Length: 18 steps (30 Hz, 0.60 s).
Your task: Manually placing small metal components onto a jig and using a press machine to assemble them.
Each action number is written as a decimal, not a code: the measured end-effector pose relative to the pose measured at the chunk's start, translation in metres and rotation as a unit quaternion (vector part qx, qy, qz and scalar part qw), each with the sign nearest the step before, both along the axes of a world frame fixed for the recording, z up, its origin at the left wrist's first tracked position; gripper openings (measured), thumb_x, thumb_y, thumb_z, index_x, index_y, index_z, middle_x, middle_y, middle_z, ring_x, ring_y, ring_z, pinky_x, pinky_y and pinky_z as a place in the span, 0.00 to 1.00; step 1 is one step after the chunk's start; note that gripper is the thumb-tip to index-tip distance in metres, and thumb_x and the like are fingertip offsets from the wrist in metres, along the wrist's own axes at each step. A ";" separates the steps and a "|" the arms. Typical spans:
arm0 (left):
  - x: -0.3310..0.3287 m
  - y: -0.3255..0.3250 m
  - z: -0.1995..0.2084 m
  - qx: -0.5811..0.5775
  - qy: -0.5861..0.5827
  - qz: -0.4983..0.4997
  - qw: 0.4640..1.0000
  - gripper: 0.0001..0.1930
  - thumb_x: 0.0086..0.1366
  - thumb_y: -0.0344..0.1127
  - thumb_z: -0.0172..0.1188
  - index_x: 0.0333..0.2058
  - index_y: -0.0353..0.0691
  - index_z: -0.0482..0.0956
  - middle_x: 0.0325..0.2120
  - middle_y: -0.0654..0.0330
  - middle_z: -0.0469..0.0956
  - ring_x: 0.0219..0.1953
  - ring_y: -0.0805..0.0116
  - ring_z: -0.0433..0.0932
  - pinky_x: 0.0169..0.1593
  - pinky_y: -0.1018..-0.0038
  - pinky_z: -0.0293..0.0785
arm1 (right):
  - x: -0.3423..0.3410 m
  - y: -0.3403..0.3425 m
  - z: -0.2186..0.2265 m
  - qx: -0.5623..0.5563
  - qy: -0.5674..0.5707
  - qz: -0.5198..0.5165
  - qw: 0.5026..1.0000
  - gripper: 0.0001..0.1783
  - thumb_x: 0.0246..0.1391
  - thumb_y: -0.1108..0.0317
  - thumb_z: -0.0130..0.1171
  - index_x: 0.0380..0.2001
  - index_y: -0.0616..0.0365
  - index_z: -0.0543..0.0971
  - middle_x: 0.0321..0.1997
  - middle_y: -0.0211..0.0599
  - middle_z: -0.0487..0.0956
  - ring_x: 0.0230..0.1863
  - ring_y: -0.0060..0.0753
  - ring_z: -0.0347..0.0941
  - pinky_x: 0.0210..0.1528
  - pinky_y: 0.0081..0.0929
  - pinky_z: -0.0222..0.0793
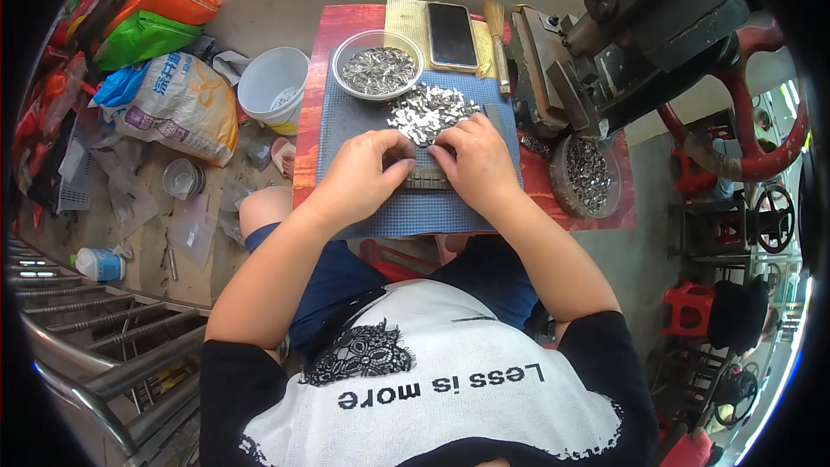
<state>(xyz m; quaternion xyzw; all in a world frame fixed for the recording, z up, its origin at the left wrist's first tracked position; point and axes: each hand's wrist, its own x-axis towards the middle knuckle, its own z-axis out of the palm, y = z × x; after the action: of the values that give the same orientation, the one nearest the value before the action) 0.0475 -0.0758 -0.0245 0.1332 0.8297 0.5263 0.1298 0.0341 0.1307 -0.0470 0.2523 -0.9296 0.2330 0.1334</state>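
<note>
- Workshop with a grey floor (pixel 220 251); I view it remotely from the head camera. Red, wood-patterned table (pixel 353 17) in the centre, a blue mat (pixel 367 218) laid over it.
- Slotted metal block (pixel 424 179): on the mat, near the table's near edge, both hands at it.
- Left hand (pixel 373 164): thumb and fingers bent toward each other at the block's left end. I cannot tell whether this grip pinches a piece.
- Right hand (pixel 471 160): curled over the block's right end, thumb toward the left hand. Its fingertips are partly hidden; I cannot tell if the grip is closed on anything.
- Small silvery pieces (pixel 430 112): loose heap on the mat, just beyond the hands.
- White bowl (pixel 336 73), beyond the heap to the left, holds more metal pieces; clear tub (pixel 616 197) at right likewise.
- Phone (pixel 452 35), dark-screened, on a yellow cloth (pixel 405 19); brush (pixel 496 30) beside it; dark machine (pixel 640 47) at right.
- Writing: shirt (pixel 432 342) bears dark lettering, upside down to me. White sack (pixel 177 112) on the floor carries blue characters and purple-and-orange print.
</note>
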 end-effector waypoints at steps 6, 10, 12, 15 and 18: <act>0.007 0.002 -0.019 -0.077 0.171 -0.010 0.982 0.05 0.57 0.31 0.66 0.33 0.39 0.84 0.37 0.55 0.79 0.52 0.55 0.71 0.59 0.62 0.65 | -0.003 0.003 -0.001 -0.019 0.015 -0.004 1.000 0.05 0.48 0.71 0.66 0.26 0.60 0.79 0.30 0.41 0.79 0.40 0.46 0.72 0.46 0.39 0.70; 0.008 0.001 -0.013 -0.126 0.213 -0.014 0.969 0.06 0.54 0.29 0.67 0.32 0.37 0.83 0.34 0.56 0.79 0.49 0.56 0.73 0.56 0.65 0.68 | 0.000 0.012 0.006 -0.047 -0.053 0.036 0.997 0.04 0.48 0.73 0.65 0.28 0.60 0.79 0.32 0.41 0.79 0.42 0.47 0.72 0.46 0.40 0.70; 0.005 0.001 -0.007 -0.150 0.163 -0.031 0.975 0.05 0.53 0.29 0.68 0.31 0.38 0.85 0.34 0.56 0.81 0.48 0.55 0.74 0.55 0.65 0.69 | 0.000 0.014 0.005 -0.033 -0.057 0.051 0.997 0.04 0.49 0.73 0.65 0.28 0.60 0.80 0.32 0.41 0.79 0.42 0.47 0.72 0.46 0.40 0.69; -0.003 0.000 -0.004 -0.141 0.116 -0.054 0.982 0.06 0.53 0.29 0.68 0.32 0.39 0.87 0.35 0.56 0.82 0.46 0.55 0.76 0.53 0.65 0.71 | -0.002 0.018 0.005 -0.033 -0.049 0.069 0.996 0.04 0.49 0.73 0.65 0.29 0.60 0.80 0.32 0.40 0.79 0.42 0.47 0.72 0.47 0.41 0.69; -0.008 0.001 -0.011 -0.133 0.179 0.023 0.975 0.07 0.53 0.28 0.69 0.33 0.39 0.87 0.35 0.55 0.81 0.43 0.55 0.77 0.52 0.65 0.73 | -0.002 0.018 0.012 -0.039 -0.086 0.068 0.993 0.04 0.49 0.74 0.64 0.29 0.60 0.80 0.32 0.41 0.79 0.43 0.48 0.72 0.48 0.41 0.69</act>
<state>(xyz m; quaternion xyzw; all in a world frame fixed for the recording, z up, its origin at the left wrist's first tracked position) 0.0390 -0.0746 -0.0351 0.1878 0.9047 0.3820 -0.0166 0.0323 0.1485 -0.0354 0.2889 -0.9085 0.2984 0.0460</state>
